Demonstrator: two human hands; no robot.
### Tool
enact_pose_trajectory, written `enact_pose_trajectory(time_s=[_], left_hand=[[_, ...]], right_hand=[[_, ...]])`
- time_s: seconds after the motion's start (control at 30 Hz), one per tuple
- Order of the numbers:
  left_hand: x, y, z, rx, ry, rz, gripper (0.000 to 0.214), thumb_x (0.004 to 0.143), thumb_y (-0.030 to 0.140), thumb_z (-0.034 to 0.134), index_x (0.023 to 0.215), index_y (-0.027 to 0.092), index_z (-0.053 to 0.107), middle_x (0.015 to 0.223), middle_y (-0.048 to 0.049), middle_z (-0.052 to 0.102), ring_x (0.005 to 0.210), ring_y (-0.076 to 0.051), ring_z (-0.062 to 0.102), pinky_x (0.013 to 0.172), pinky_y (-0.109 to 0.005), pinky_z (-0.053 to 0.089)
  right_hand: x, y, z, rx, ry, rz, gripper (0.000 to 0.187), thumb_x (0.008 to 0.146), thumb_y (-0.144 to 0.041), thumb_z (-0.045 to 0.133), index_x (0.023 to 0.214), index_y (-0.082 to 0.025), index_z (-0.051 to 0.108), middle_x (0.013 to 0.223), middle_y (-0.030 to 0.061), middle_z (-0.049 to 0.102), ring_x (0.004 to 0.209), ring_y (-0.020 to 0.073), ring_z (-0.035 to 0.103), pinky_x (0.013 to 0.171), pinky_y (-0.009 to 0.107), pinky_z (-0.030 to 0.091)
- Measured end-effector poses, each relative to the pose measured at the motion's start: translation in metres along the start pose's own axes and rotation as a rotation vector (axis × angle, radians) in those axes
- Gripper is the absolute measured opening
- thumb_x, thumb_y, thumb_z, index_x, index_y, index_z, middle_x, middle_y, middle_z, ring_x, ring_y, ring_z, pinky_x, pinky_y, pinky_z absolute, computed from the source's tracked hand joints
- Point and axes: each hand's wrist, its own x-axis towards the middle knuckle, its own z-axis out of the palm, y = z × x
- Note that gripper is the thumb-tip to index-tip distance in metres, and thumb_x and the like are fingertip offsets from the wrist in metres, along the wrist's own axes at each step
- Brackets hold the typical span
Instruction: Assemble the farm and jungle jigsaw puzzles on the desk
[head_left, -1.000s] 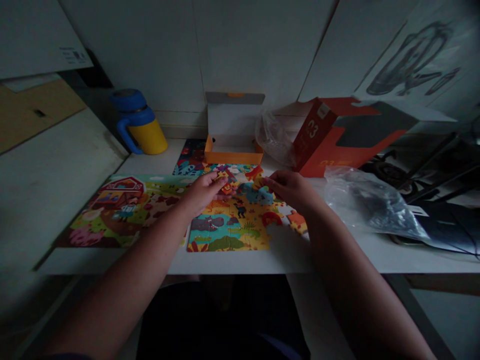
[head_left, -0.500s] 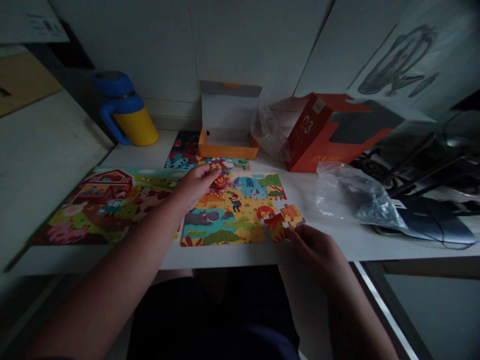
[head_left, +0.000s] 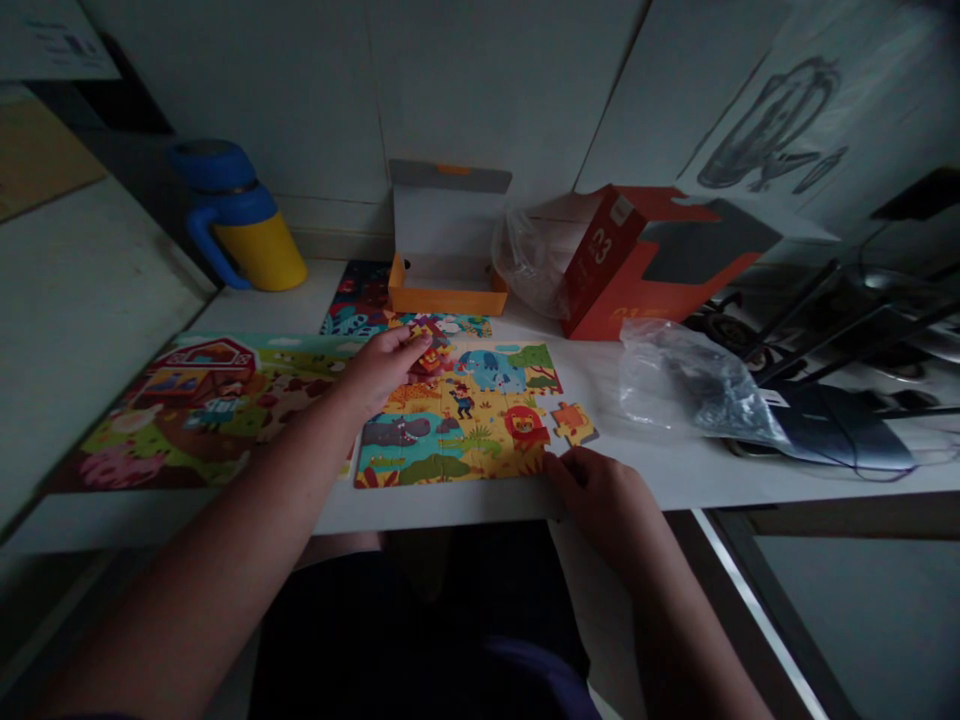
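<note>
My left hand (head_left: 386, 368) is closed around a small bunch of puzzle pieces (head_left: 429, 352), held above the upper left part of an animal jigsaw puzzle (head_left: 480, 430). The puzzle lies flat and shows elephants, a hippo, a crocodile and a lion. At its lower right corner, my right hand (head_left: 596, 488) pinches the edge of a puzzle piece (head_left: 534, 455) that sits against the piece with the lion's head; the fingertips partly hide it. Just beyond that hand, a loose orange puzzle piece (head_left: 574, 424) lies apart from the puzzle's right edge.
Left lies a farm puzzle (head_left: 187, 430). Behind are a dark picture puzzle (head_left: 352, 300), an open orange box (head_left: 448, 300) and a blue-yellow jug (head_left: 255, 235). At right stand a red box (head_left: 637, 270), a clear plastic bag (head_left: 667, 380) and a stove (head_left: 825, 340).
My right hand has moved left with the puzzle piece, which now lies in line under the lion's head. The loose orange piece is uncovered. My left hand keeps its hold; the view has shifted slightly.
</note>
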Motion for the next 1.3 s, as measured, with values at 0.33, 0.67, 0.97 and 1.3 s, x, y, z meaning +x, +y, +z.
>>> enact_pose_trajectory(time_s=[0.33,0.67,0.97,1.3], left_hand=[[-0.002,0.001,0.002,-0.054,-0.021,-0.028,0.017,0.095,0.030,0.074,0.098,0.017,0.063,0.084,-0.0053,0.078,0.075,-0.021,0.079,0.070,-0.034,0.067],[-0.007,-0.005,0.000,-0.053,-0.253,-0.064,0.019,0.097,0.023,0.074,0.114,0.015,0.070,0.109,-0.0079,0.078,0.090,-0.020,0.081,0.085,-0.035,0.068],[-0.006,-0.006,-0.002,-0.057,-0.320,-0.063,0.023,0.101,0.025,0.069,0.121,0.015,0.068,0.118,-0.0122,0.079,0.095,-0.021,0.081,0.089,-0.036,0.067],[-0.016,-0.002,0.001,-0.020,-0.572,-0.091,0.025,0.097,0.027,0.076,0.119,0.017,0.069,0.115,-0.0115,0.081,0.107,-0.022,0.080,0.096,-0.037,0.064]], right_hand=[[-0.006,0.000,-0.002,-0.048,0.069,0.019,0.035,0.102,-0.056,0.054,0.087,-0.027,0.065,0.073,0.0044,0.075,0.066,0.0257,0.070,0.065,0.036,0.040],[0.004,0.001,0.003,-0.085,0.253,-0.326,0.025,0.105,-0.037,0.058,0.120,-0.026,0.074,0.112,0.0082,0.074,0.089,0.0240,0.072,0.074,0.035,0.052],[0.012,-0.001,0.017,-0.202,0.242,-0.402,0.031,0.105,-0.026,0.057,0.133,-0.021,0.071,0.121,0.0146,0.068,0.108,0.0316,0.069,0.095,0.046,0.058],[0.009,-0.014,0.016,-0.034,0.353,-0.414,0.024,0.108,-0.034,0.055,0.122,-0.022,0.071,0.116,0.0107,0.071,0.094,0.0255,0.071,0.081,0.038,0.057]])
